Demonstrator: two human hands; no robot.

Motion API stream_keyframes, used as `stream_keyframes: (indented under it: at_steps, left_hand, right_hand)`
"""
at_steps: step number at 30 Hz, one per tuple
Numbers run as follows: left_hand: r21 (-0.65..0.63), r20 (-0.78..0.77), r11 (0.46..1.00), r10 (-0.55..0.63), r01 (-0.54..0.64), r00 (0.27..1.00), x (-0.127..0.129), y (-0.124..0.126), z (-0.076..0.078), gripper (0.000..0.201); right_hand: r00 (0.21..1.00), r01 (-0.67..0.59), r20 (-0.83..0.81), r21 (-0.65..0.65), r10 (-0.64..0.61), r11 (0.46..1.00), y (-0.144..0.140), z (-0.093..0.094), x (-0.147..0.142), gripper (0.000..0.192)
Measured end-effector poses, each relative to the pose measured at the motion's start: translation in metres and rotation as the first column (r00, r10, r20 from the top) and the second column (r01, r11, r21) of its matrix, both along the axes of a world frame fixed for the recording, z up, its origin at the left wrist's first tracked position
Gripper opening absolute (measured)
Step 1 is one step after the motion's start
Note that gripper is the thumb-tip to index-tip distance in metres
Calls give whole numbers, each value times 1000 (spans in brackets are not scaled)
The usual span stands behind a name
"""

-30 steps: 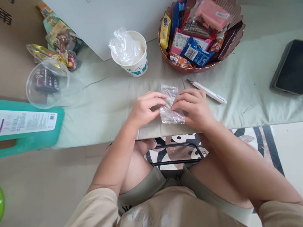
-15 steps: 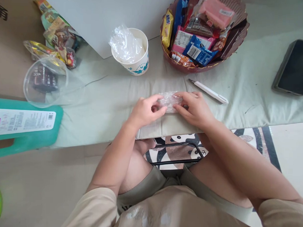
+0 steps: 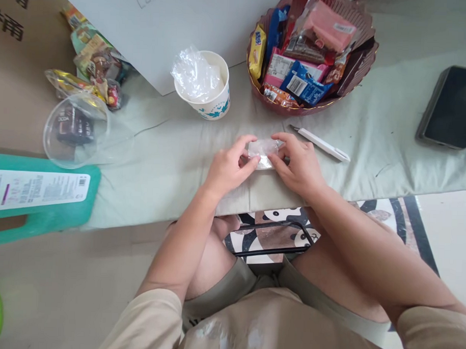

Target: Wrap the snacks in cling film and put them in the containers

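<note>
A small crinkled piece of clear plastic wrap (image 3: 263, 151) is pinched between both hands near the front edge of the bench (image 3: 371, 149), which is draped in a pale green cloth. The left hand (image 3: 230, 169) is set at the wrap's 9 o'clock side, the right hand (image 3: 299, 164) at its 3 o'clock side. The fingers of each hand are pressed together on the film, thumbs against fingertips, so that the thin sheet seems to be kept bunched into a compact wad rather than spread flat. The film looks glossy, wrinkled and limp.

At 11 o'clock from the wrap a white paper cup with teal leaf print (image 3: 205, 89) is stood upright; more crumpled clear plastic is stuffed into it. At 1 o'clock a dark red scalloped bowl (image 3: 351, 82) is heaped with wrapped snacks. Just beside the right hand, at 2 o'clock, a slim white utility knife (image 3: 320, 143) is laid flat. Far off at 3 o'clock a dark phone (image 3: 451, 108) is rested face up. At 9 o'clock a clear plastic dome lid (image 3: 76, 131) is seen, well apart.
</note>
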State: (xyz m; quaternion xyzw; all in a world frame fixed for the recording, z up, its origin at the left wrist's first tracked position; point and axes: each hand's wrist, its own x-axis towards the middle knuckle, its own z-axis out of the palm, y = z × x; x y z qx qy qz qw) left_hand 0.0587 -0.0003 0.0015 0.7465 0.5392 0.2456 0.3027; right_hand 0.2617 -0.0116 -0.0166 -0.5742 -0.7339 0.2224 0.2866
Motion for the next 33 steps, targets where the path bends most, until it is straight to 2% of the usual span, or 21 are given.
stream_keyframes:
  at_steps: [2,8,12,17,19,22,26,30,33]
  left_hand:
    - [-21,-11,1000,-18,17,1000,0,0,1,41]
    - [-25,-126,1000,-2,-1,992,2,0,4,32]
    - [-30,-136,1000,1,-5,991,3,-2,4,34]
    - [-21,-160,999,40,-44,986,2,-3,4,26]
    - [-41,-147,997,53,-60,988,2,-2,3,26]
    - [-58,-156,996,63,-73,986,2,-1,4,27]
    - [-40,-250,998,32,-43,968,2,0,7,10]
    - [-16,-283,999,39,-45,958,3,0,10,14]
    - [-19,-288,993,106,-117,952,2,0,9,15]
  right_hand:
    - [1000,26,-4,15,-26,1000,1,0,0,32]
    - [997,61,50,61,-64,996,1,-3,-1,29]
    - [989,78,122,89,-88,993,2,-7,-2,32]
    - [982,107,139,154,-129,982,3,-9,-2,34]
    - [987,67,131,225,-98,972,2,-7,-1,27]
    - [982,-77,185,289,23,954,-1,-4,-1,19]
    - [942,-252,278,226,186,941,-3,-2,0,24]
    - [929,-288,283,142,240,947,-4,-1,3,18]
    - [933,-283,262,103,249,953,-3,-1,3,19]
